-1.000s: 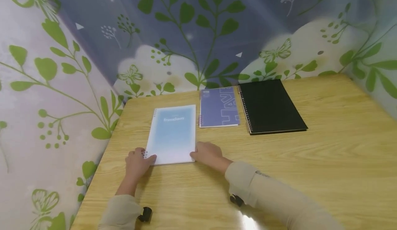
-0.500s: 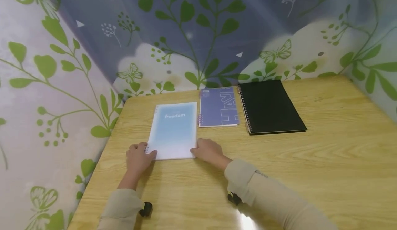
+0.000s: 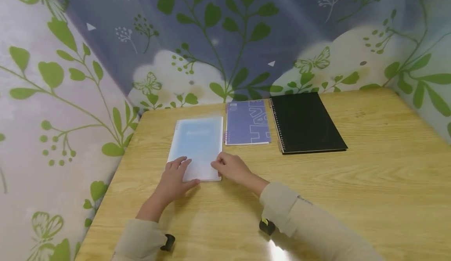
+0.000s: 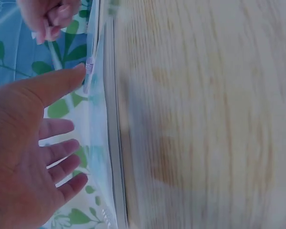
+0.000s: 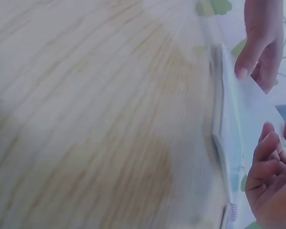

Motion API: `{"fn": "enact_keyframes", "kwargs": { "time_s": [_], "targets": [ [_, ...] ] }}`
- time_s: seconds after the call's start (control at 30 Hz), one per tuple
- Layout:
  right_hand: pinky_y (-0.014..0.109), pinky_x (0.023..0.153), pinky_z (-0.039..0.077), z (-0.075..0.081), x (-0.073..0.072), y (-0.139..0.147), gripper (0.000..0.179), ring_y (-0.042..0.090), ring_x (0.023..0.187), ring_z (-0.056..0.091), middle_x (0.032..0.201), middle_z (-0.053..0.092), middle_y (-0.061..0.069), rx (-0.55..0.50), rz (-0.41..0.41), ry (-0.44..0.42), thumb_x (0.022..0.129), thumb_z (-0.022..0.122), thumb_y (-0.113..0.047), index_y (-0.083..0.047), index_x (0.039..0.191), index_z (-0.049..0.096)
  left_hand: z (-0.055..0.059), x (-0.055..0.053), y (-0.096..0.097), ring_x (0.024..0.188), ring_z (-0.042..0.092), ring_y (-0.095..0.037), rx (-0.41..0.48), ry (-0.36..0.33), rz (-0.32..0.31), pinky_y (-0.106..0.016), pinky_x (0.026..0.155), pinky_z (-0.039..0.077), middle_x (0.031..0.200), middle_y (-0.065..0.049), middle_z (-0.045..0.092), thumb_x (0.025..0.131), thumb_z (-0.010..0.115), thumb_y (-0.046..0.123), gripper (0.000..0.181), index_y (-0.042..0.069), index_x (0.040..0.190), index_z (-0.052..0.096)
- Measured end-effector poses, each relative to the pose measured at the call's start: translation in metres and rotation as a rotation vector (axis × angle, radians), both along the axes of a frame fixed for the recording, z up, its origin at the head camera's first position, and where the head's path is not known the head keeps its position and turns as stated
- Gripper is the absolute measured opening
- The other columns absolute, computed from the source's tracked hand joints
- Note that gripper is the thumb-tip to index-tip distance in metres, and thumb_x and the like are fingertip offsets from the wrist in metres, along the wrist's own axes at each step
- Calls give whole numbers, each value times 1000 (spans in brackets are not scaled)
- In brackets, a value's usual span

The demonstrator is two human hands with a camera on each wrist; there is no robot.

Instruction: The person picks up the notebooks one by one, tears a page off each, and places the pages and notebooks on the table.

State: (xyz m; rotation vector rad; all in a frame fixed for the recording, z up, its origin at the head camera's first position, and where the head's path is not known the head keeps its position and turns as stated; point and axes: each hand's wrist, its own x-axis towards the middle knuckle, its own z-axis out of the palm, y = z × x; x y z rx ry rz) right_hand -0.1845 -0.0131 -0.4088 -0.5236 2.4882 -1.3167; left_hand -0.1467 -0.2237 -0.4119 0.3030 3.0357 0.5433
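A light blue notebook (image 3: pixel 195 145) with a white border lies on the wooden table, its spiral on the left. The front cover's lettering is blurred. My left hand (image 3: pixel 175 180) is over its lower left part, fingers spread; in the left wrist view this hand (image 4: pixel 33 138) has its fingers relaxed and apart. At the lower right corner my right hand (image 3: pixel 232 169) has curled fingers and pinches the cover's edge. From the right wrist view, the same right hand (image 5: pixel 271 179) shows bent fingers beside the notebook's edge (image 5: pixel 221 109).
A purple spiral notebook (image 3: pixel 248 122) lies just right of the blue one. Farther right is a large black spiral notebook (image 3: pixel 308 122). Behind the wooden table (image 3: pixel 380 182) hangs a leaf-patterned backdrop (image 3: pixel 218 38).
The blue notebook first slid slightly away. My left hand then left its spiral edge and moved right over the cover. My right hand shifted slightly up and left, fingers curling at the corner.
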Motion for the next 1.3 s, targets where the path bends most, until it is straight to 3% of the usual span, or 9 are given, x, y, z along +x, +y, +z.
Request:
{"fn": "enact_keyframes", "kwargs": {
  "time_s": [0.13, 0.23, 0.33, 0.6, 0.73, 0.9, 1.03, 1.2, 1.3],
  "targets": [
    [24, 49, 38, 5, 2, -1, 23, 20, 56, 56, 76, 65, 6, -55, 16, 16, 97, 46, -31, -12, 94, 59, 3, -1, 3, 121, 43, -40, 1, 34, 12, -51, 98, 39, 134, -23, 44, 86, 64, 32, 61, -2, 132, 44],
    [25, 53, 44, 6, 2, -2, 31, 23, 65, 62, 87, 67, 7, -87, 41, 26, 98, 41, -33, -12, 113, 59, 4, -1, 4, 118, 48, -39, -15, 40, 38, -50, 96, 41, 131, -22, 48, 89, 59, 27, 51, -1, 130, 47],
    [27, 62, 49, 4, 2, -3, 35, 19, 75, 64, 98, 68, 7, -56, 69, 58, 99, 41, -32, -16, 127, 54, 5, 0, 4, 115, 51, -37, -14, 62, 54, -49, 94, 43, 128, -20, 51, 90, 53, 20, 43, 1, 129, 49],
    [40, 89, 44, -9, 3, 1, 33, 25, 105, 52, 117, 57, 9, 302, 85, 266, 94, 49, -27, -10, 119, 61, 1, 2, 4, 114, 53, -36, -4, 84, 72, -49, 93, 44, 127, -19, 53, 91, 51, 20, 41, 3, 128, 51],
    [46, 94, 41, -15, 5, 5, 35, 30, 116, 45, 129, 50, 12, 456, 130, 372, 94, 50, -31, -11, 120, 59, -1, 2, 4, 112, 54, -36, 3, 111, 81, -48, 92, 45, 124, -19, 57, 93, 48, 19, 35, 3, 124, 54],
    [48, 99, 38, -18, 7, 7, 41, 31, 124, 41, 137, 44, 12, 516, 173, 397, 94, 50, -35, -8, 125, 56, 2, 5, 0, 101, 61, -31, 66, 213, 133, -45, 84, 49, 115, -17, 62, 94, 44, 16, 32, 4, 121, 57],
    [49, 103, 35, -19, 6, 9, 31, 31, 129, 39, 144, 39, 11, 514, 188, 386, 91, 54, -34, -8, 109, 60, 9, 8, -9, 87, 66, -32, 146, 386, 211, -45, 72, 53, 99, -19, 67, 90, 48, 11, 27, -1, 109, 61],
    [47, 107, 32, -19, 3, 9, 31, 27, 133, 36, 147, 36, 6, 513, 209, 350, 90, 56, -37, -13, 110, 57, 14, 9, -31, 67, 66, -34, 231, 640, 361, -41, 59, 50, 79, -20, 69, 81, 52, 2, 14, -3, 88, 63],
    [45, 107, 33, -19, 0, 8, 39, 26, 132, 37, 146, 38, 4, 533, 217, 358, 90, 56, -39, -13, 120, 55, 14, 9, -47, 61, 65, -14, 301, 650, 482, -23, 51, 48, 82, -16, 71, 82, 51, 2, 17, -1, 92, 65]
  ]
}}
